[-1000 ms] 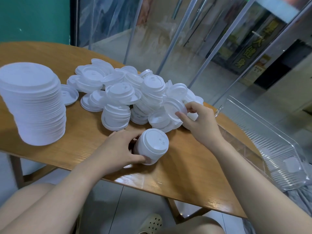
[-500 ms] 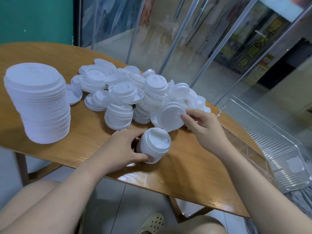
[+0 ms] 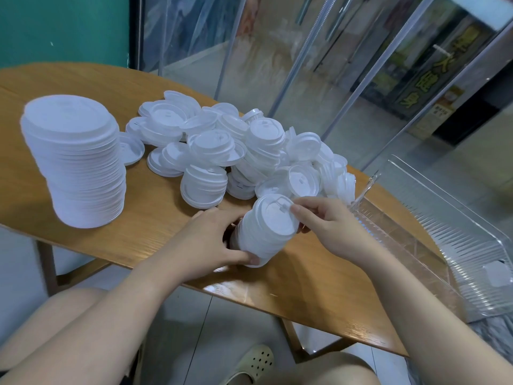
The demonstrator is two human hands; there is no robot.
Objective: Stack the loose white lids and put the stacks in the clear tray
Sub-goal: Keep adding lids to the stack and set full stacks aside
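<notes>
A short stack of white lids [image 3: 263,232] lies tilted on the wooden table [image 3: 155,218], near its front edge. My left hand [image 3: 211,240] grips that stack from the left and below. My right hand [image 3: 330,226] pinches the top lid [image 3: 277,218] at its right rim, holding it against the stack. Behind them a pile of loose white lids [image 3: 230,151] covers the middle of the table. A clear tray [image 3: 416,245] sits at the right, over the table's right end.
A tall stack of larger white lids [image 3: 75,162] stands at the left of the table. Glass panels and metal posts rise behind the table. My knees and a sandal show below the table's front edge.
My right hand took a lid from the pile and brought it down and left onto the stack in my left hand. The left hand has hardly moved.
</notes>
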